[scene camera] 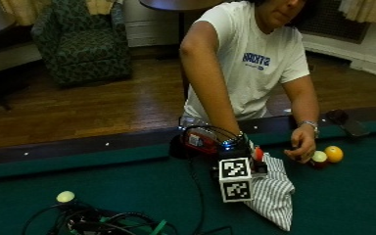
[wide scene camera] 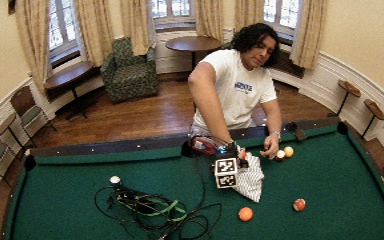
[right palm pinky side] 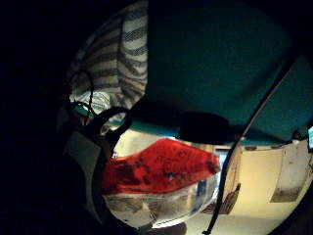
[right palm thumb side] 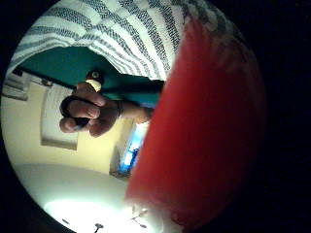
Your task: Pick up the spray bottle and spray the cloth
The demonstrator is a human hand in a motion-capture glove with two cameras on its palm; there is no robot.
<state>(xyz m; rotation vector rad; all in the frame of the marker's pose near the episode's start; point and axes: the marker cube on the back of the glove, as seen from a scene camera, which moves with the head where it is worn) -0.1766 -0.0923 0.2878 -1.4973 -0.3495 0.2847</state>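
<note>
Gripping a spray bottle [right palm pinky side: 161, 169] with the gloved right hand [scene camera: 240, 147], fingers apparently curled round its red head, judging by how close the red plastic sits to both palm cameras; clear body showing below the red in the little-finger view, red filling much of the thumb-side view. Held low over the green pool table [scene camera: 109, 181], just above or beside the striped cloth [scene camera: 272, 193], which lies crumpled on the felt near the rail. Probably kept this close so the spray lands on the fabric rather than the felt; nozzle direction cannot be told, with the hand and its gear hiding most of the bottle from outside. Cannot tell either whether a finger sits on the trigger. Bare left hand [scene camera: 303, 144] resting on the felt just past the cloth, beside a yellow ball [scene camera: 334, 153] and a red-and-white ball [scene camera: 318, 157], perhaps keeping them clear of the work. Pickup looks done; spraying judged as the step in hand. Elsewhere, a tangle of cables [scene camera: 103, 223] near a pale ball [scene camera: 65, 196].
</note>
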